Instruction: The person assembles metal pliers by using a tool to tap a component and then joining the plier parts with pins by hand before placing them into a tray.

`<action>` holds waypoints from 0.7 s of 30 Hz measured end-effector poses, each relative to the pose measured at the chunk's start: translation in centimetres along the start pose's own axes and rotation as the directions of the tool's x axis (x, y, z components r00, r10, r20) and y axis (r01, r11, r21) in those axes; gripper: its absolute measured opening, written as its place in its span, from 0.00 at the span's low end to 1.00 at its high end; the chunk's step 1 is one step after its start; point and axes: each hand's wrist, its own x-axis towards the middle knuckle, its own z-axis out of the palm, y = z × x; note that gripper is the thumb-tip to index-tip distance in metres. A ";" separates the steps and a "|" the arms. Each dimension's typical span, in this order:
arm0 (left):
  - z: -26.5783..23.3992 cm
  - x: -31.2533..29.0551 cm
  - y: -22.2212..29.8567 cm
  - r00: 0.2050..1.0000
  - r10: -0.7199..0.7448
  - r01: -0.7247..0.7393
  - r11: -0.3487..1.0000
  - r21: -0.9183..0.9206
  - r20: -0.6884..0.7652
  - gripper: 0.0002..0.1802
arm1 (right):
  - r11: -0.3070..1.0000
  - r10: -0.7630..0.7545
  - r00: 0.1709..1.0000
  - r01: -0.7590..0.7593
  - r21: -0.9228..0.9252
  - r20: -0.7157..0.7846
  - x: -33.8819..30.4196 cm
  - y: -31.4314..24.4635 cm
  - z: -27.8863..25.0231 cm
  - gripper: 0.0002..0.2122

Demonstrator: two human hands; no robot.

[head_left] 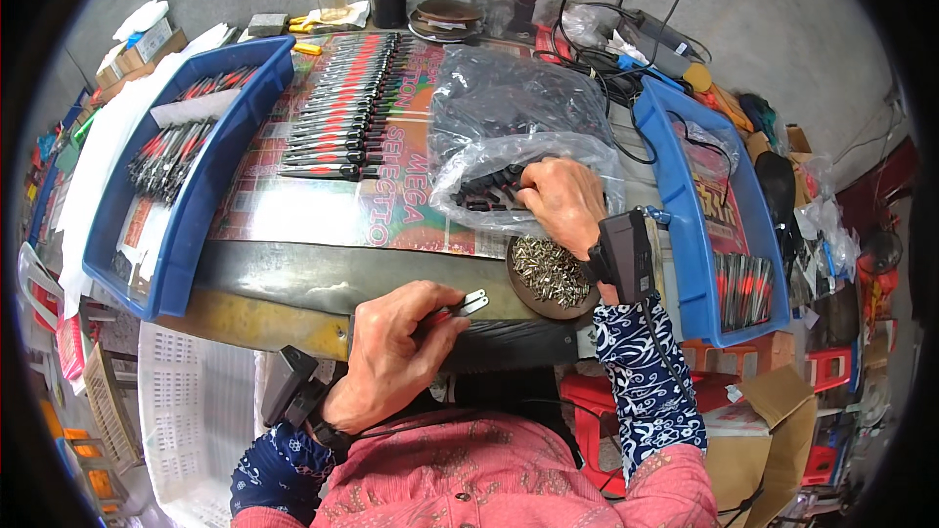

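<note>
My left hand (393,352) is closed around a slim tool part, held above the near edge of the bench. The part's flat metal end (473,304), with small holes, sticks out past my fingers; a bit of red and black shows behind it. My right hand (567,200) reaches into the mouth of a clear plastic bag (509,88). Its fingers are curled down among small black parts (481,191); what they grip is hidden. Just below that hand, a round dish (520,298) holds many small metal rivets (550,271).
Red and black slim tools (337,108) lie in a row on the patterned sheet (264,205). A blue tray (171,279) with similar tools stands left, another blue tray (748,332) right. Cables (626,88) tangle at the back right. A white basket (186,411) stands below left.
</note>
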 end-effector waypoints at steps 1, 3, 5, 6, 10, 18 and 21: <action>0.0 0.1 -0.1 1.000 0.000 0.000 1.000 -0.006 -0.002 0.09 | 1.000 0.001 1.000 -0.001 -0.011 0.005 0.2 0.0 0.3 0.08; -0.1 0.1 -0.2 1.000 -0.015 0.015 1.000 -0.006 0.015 0.10 | 1.000 0.013 1.000 -0.013 -0.008 0.008 0.3 0.1 0.8 0.07; -0.4 0.1 -0.3 0.997 -0.050 0.049 0.999 0.013 0.053 0.10 | 0.998 0.051 0.999 -0.051 -0.031 0.014 0.3 0.1 1.0 0.07; -0.4 0.2 -0.3 0.998 -0.034 0.033 0.999 0.010 0.050 0.10 | 0.997 0.067 0.998 -0.067 -0.042 0.010 0.3 0.1 0.9 0.07; -0.4 0.3 -0.3 0.999 -0.023 0.023 1.000 0.005 0.045 0.10 | 0.998 -0.011 0.993 0.004 -0.056 -0.117 -0.4 -0.1 0.4 0.04; -0.5 0.2 0.3 0.999 -0.031 0.030 0.999 0.021 0.040 0.10 | 0.998 -0.056 0.960 0.059 0.003 -0.275 -2.2 -1.0 -1.5 0.01; -0.5 0.2 0.5 1.000 -0.012 0.012 1.000 0.011 0.020 0.10 | 0.998 -0.018 0.978 0.029 0.050 -0.208 -3.1 -1.7 -2.6 0.05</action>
